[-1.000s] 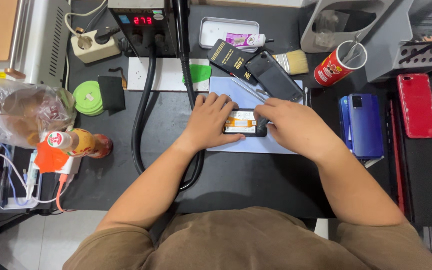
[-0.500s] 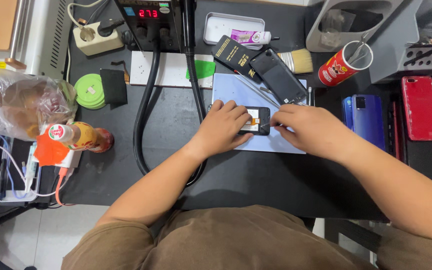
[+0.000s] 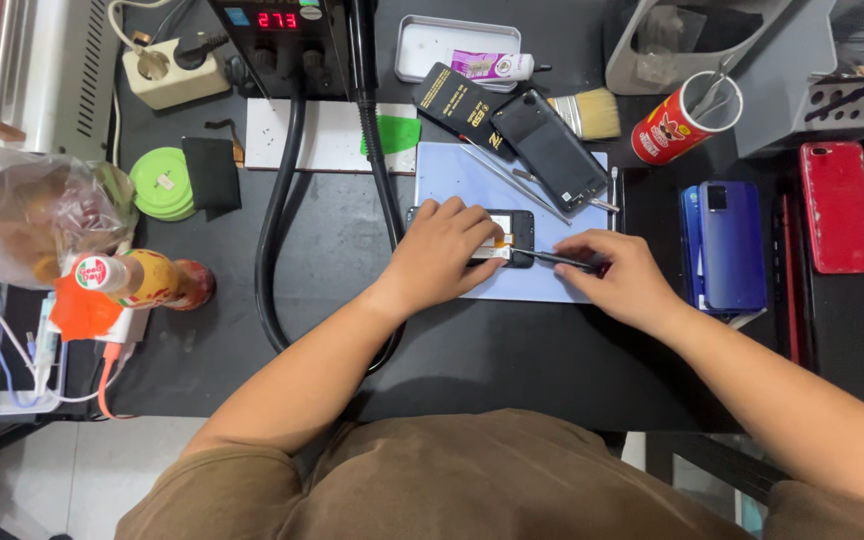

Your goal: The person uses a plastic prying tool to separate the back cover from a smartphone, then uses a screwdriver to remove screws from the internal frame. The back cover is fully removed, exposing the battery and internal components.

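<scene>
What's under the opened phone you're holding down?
A pale blue mat lies under the opened phone, on the black table. The left hand covers most of the phone, so nothing beneath that part can be seen. The right hand points a thin tool at it.

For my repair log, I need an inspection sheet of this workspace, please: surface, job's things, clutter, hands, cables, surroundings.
Surface: black table with a light blue mat.
Job's things: opened phone on the mat; thin dark tool touching it.
Clutter: brush, red can, blue phone, red phone, green discs.
Hands: left hand presses the phone; right hand holds the tool.
Cables: thick black hoses; orange and white wires.
Surroundings: pale floor.
</scene>
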